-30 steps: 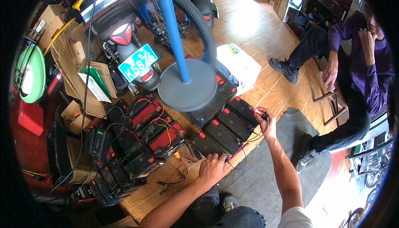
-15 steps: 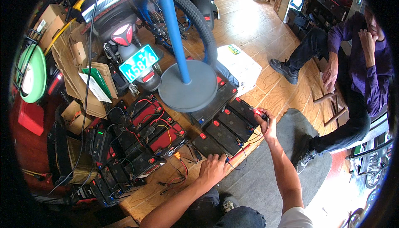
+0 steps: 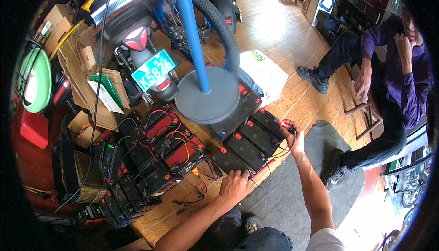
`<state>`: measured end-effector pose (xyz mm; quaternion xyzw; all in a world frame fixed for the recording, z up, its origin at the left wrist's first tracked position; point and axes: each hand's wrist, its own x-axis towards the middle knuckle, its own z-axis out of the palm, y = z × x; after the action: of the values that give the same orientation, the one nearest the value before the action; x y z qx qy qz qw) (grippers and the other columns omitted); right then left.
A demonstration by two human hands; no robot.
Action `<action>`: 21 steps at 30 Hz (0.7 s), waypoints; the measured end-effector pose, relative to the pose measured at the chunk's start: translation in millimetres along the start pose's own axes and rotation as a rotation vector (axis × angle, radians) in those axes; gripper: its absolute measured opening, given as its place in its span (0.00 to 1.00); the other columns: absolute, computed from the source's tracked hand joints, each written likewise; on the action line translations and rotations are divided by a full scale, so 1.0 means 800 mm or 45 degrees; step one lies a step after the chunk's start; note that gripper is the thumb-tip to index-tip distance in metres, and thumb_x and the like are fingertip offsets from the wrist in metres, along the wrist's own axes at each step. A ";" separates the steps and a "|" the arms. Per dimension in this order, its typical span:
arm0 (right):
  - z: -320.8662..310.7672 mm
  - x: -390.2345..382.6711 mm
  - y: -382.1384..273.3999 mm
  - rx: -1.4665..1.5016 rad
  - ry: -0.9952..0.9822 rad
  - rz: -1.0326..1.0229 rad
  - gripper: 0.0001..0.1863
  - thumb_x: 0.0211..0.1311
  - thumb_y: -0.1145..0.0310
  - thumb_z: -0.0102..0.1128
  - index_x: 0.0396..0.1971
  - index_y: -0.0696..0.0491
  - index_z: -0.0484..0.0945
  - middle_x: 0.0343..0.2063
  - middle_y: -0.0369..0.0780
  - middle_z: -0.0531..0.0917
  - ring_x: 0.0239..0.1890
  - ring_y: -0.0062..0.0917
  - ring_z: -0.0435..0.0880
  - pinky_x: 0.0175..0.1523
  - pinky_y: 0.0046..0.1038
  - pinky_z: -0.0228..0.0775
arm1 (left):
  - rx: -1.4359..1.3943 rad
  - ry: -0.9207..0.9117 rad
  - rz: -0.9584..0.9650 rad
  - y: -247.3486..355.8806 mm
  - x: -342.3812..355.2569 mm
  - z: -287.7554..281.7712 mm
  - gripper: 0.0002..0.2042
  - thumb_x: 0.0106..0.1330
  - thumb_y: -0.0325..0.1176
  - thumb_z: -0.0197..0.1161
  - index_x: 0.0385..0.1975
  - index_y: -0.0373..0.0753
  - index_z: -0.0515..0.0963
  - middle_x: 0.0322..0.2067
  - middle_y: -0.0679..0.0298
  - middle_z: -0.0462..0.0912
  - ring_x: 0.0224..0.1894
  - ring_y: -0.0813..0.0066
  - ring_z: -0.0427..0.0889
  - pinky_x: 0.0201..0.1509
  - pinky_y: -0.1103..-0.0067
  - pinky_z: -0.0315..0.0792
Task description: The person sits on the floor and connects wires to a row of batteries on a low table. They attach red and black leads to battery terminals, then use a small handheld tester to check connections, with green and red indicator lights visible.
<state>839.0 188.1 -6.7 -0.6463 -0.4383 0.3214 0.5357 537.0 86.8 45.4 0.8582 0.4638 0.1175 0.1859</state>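
Observation:
A row of black lead-acid batteries (image 3: 254, 134) with red and blue terminals lies in front of me. At the row's right end, my right hand (image 3: 295, 139) is closed around a small handheld tester (image 3: 286, 125) that glows red. Its tip is by the end battery. A thin dark lead (image 3: 270, 174) loops from there towards the near battery (image 3: 230, 159). My left hand (image 3: 235, 187) rests at that battery's near corner, fingers curled beside a blue terminal (image 3: 250, 176). What its fingertips pinch is hidden.
More wired batteries (image 3: 160, 136) and a black charger (image 3: 108, 157) crowd the left. A grey round base with a blue post (image 3: 206, 95) stands behind, near a scooter (image 3: 137, 40) and a white box (image 3: 267, 75). A seated person (image 3: 388, 68) is at right, beside a grey mat (image 3: 315, 168).
Almost nothing differs. Both hands keep their places at the batteries, and the view has shifted very slightly.

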 end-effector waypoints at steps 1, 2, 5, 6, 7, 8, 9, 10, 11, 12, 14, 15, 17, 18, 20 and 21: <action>0.001 0.002 0.002 -0.023 0.009 -0.010 0.16 0.64 0.72 0.71 0.50 0.58 0.82 0.35 0.33 0.85 0.37 0.15 0.79 0.46 0.20 0.72 | -0.004 0.003 -0.002 0.000 0.000 0.001 0.15 0.65 0.38 0.65 0.44 0.33 0.81 0.36 0.49 0.83 0.42 0.52 0.84 0.41 0.61 0.81; 0.000 0.002 0.003 -0.047 0.018 -0.018 0.15 0.64 0.72 0.71 0.50 0.58 0.82 0.35 0.33 0.85 0.37 0.16 0.79 0.46 0.21 0.72 | -0.019 0.003 -0.003 0.000 0.000 0.002 0.15 0.65 0.37 0.65 0.45 0.33 0.81 0.36 0.49 0.83 0.42 0.51 0.84 0.41 0.61 0.81; 0.002 0.003 -0.015 0.075 0.052 -0.035 0.14 0.64 0.74 0.71 0.48 0.57 0.83 0.36 0.34 0.86 0.41 0.18 0.81 0.50 0.23 0.74 | -0.140 0.025 -0.021 -0.005 -0.004 0.005 0.16 0.66 0.36 0.63 0.48 0.33 0.80 0.37 0.49 0.84 0.43 0.49 0.83 0.42 0.60 0.80; -0.008 -0.007 -0.029 -0.297 0.111 -0.215 0.13 0.63 0.75 0.71 0.47 0.56 0.83 0.36 0.34 0.87 0.41 0.19 0.82 0.51 0.24 0.75 | -0.227 0.062 -0.039 -0.009 -0.005 0.006 0.16 0.66 0.36 0.63 0.49 0.33 0.80 0.38 0.48 0.84 0.43 0.49 0.83 0.43 0.61 0.80; -0.013 -0.018 -0.046 -0.241 0.133 -0.248 0.13 0.64 0.75 0.70 0.47 0.57 0.83 0.38 0.37 0.87 0.43 0.20 0.82 0.52 0.25 0.75 | -0.308 0.110 -0.058 -0.015 -0.007 0.006 0.16 0.66 0.36 0.62 0.50 0.33 0.80 0.39 0.48 0.84 0.43 0.48 0.83 0.44 0.61 0.80; -0.020 -0.031 -0.067 -0.379 0.164 -0.259 0.13 0.64 0.75 0.69 0.48 0.59 0.83 0.39 0.39 0.88 0.45 0.22 0.83 0.53 0.26 0.75 | -0.446 0.160 -0.090 -0.021 -0.009 0.004 0.18 0.65 0.32 0.61 0.53 0.33 0.80 0.40 0.44 0.84 0.42 0.49 0.85 0.45 0.62 0.79; -0.020 -0.048 -0.087 -0.318 0.246 -0.339 0.11 0.66 0.74 0.67 0.46 0.60 0.83 0.40 0.40 0.88 0.44 0.23 0.83 0.52 0.27 0.76 | -0.638 0.106 -0.150 -0.026 -0.016 0.001 0.19 0.67 0.32 0.63 0.55 0.32 0.79 0.43 0.46 0.85 0.44 0.53 0.86 0.48 0.65 0.80; -0.026 -0.066 -0.109 -0.471 0.285 -0.415 0.11 0.68 0.72 0.66 0.46 0.61 0.82 0.38 0.39 0.87 0.41 0.22 0.82 0.50 0.27 0.76 | -0.834 0.045 -0.218 -0.030 -0.021 -0.003 0.20 0.69 0.32 0.65 0.58 0.31 0.78 0.46 0.48 0.86 0.46 0.57 0.87 0.50 0.69 0.80; -0.032 -0.092 -0.131 -0.293 0.171 -0.345 0.13 0.67 0.71 0.67 0.48 0.60 0.80 0.36 0.39 0.86 0.38 0.21 0.82 0.49 0.25 0.75 | -1.142 -0.024 -0.264 -0.034 -0.024 -0.008 0.20 0.69 0.32 0.65 0.59 0.30 0.77 0.47 0.50 0.86 0.48 0.61 0.87 0.52 0.71 0.79; -0.031 -0.116 -0.147 -0.343 0.166 -0.369 0.13 0.67 0.71 0.67 0.48 0.59 0.79 0.35 0.40 0.85 0.38 0.20 0.82 0.48 0.25 0.75 | -1.460 -0.090 -0.300 -0.035 -0.027 -0.014 0.21 0.70 0.32 0.66 0.60 0.29 0.76 0.49 0.53 0.86 0.49 0.64 0.86 0.54 0.72 0.79; -0.026 -0.168 -0.173 -0.360 0.043 -0.373 0.15 0.65 0.69 0.69 0.48 0.58 0.80 0.38 0.40 0.86 0.39 0.22 0.82 0.49 0.26 0.75 | -1.869 -0.319 -0.318 -0.032 -0.030 -0.027 0.22 0.72 0.32 0.66 0.62 0.28 0.74 0.51 0.57 0.86 0.51 0.71 0.85 0.58 0.75 0.77; -0.014 -0.191 -0.178 -0.248 -0.026 -0.270 0.16 0.64 0.69 0.71 0.48 0.59 0.80 0.39 0.40 0.86 0.41 0.23 0.82 0.50 0.27 0.74 | -1.851 -0.444 -0.369 -0.034 -0.032 -0.036 0.22 0.72 0.31 0.66 0.62 0.27 0.74 0.52 0.59 0.85 0.52 0.74 0.83 0.60 0.77 0.76; 0.005 -0.225 -0.186 -0.123 -0.145 -0.169 0.18 0.62 0.67 0.73 0.48 0.59 0.80 0.41 0.41 0.86 0.44 0.24 0.82 0.52 0.30 0.74 | -1.949 -0.545 -0.374 -0.025 -0.030 -0.046 0.23 0.72 0.32 0.66 0.63 0.28 0.74 0.51 0.59 0.85 0.51 0.74 0.84 0.59 0.78 0.76; 0.015 -0.240 -0.188 -0.098 -0.204 -0.178 0.19 0.61 0.66 0.74 0.48 0.59 0.81 0.41 0.42 0.87 0.46 0.24 0.82 0.53 0.31 0.73 | -2.005 -0.581 -0.392 -0.020 -0.033 -0.050 0.23 0.72 0.32 0.67 0.62 0.28 0.74 0.51 0.59 0.85 0.50 0.74 0.84 0.58 0.78 0.76; 0.028 -0.261 -0.190 -0.007 -0.318 -0.129 0.19 0.60 0.65 0.75 0.47 0.59 0.81 0.41 0.42 0.87 0.46 0.26 0.83 0.55 0.32 0.73 | -2.127 -0.592 -0.414 -0.015 -0.044 -0.055 0.22 0.71 0.31 0.67 0.61 0.27 0.75 0.50 0.59 0.85 0.50 0.74 0.84 0.59 0.78 0.77; 0.033 -0.266 -0.190 -0.032 -0.332 -0.252 0.19 0.61 0.65 0.74 0.46 0.60 0.80 0.43 0.44 0.85 0.44 0.29 0.83 0.54 0.33 0.73 | -2.193 -0.566 -0.411 -0.011 -0.049 -0.055 0.21 0.71 0.30 0.66 0.60 0.27 0.76 0.50 0.58 0.85 0.51 0.73 0.84 0.60 0.77 0.77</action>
<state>694.8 11.3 124.4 -0.5593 -0.5699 0.3426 0.4950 492.6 67.9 80.1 0.3493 0.2835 0.2280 0.8635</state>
